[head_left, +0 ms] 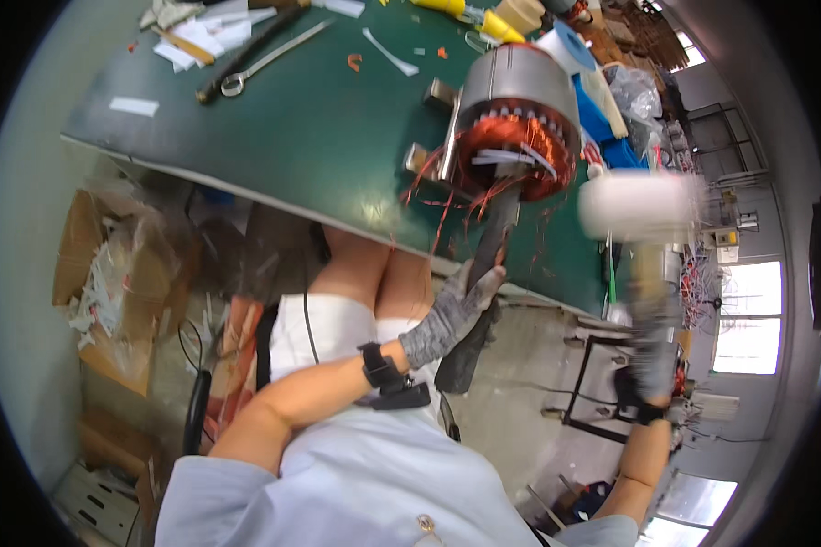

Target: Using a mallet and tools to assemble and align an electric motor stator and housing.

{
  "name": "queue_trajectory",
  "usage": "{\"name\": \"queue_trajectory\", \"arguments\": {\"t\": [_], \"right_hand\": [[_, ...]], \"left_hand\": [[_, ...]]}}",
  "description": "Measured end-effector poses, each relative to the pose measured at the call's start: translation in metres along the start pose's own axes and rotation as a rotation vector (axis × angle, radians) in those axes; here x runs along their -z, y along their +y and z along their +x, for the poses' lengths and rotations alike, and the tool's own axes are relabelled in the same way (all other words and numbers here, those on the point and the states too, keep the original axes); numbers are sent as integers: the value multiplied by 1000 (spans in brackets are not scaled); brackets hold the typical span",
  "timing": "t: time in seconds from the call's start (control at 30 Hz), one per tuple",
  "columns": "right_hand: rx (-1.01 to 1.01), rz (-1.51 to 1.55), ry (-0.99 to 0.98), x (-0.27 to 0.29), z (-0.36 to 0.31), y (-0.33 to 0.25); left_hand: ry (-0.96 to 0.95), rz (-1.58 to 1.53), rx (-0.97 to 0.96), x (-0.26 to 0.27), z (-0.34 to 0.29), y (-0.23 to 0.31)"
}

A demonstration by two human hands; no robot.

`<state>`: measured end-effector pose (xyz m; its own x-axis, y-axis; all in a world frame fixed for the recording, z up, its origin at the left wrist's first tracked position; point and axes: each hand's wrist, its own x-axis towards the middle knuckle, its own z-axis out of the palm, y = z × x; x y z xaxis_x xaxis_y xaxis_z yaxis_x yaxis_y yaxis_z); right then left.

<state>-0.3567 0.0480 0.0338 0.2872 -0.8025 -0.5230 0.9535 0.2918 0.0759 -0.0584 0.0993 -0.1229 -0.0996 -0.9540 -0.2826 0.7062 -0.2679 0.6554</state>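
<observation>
A motor stator (518, 77) with a grey metal shell and copper windings (491, 137) lies on its side on the green workbench (328, 137). White strips and loose copper wires show at its near opening. My left hand (449, 317), in a grey glove, is closed around a long dark bar (494, 239). The bar's far end reaches the stator's opening; its exact contact is hidden. My right hand (649, 365), gloved and smeared by motion, grips the handle of a mallet. Its white mallet head (637, 208) is raised to the right of the stator, apart from the bar.
A ring-ended wrench (278, 56), a dark rod (246, 53) and white paper strips (212, 38) lie at the bench's far left. Beyond the stator is a blue-and-white roll (567, 47). Below are a cardboard box of scraps (119, 273) and a black wheeled frame (579, 387).
</observation>
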Motion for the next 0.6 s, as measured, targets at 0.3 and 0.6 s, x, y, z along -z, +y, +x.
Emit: {"name": "queue_trajectory", "arguments": {"t": [0.3, 0.6], "right_hand": [[-1710, 1957, 72, 96, 61, 33], [-1499, 3310, 1394, -94, -50, 9]], "left_hand": [[-209, -163, 55, 15, 28, -24], [4, 177, -71, 17, 1, -11]]}}
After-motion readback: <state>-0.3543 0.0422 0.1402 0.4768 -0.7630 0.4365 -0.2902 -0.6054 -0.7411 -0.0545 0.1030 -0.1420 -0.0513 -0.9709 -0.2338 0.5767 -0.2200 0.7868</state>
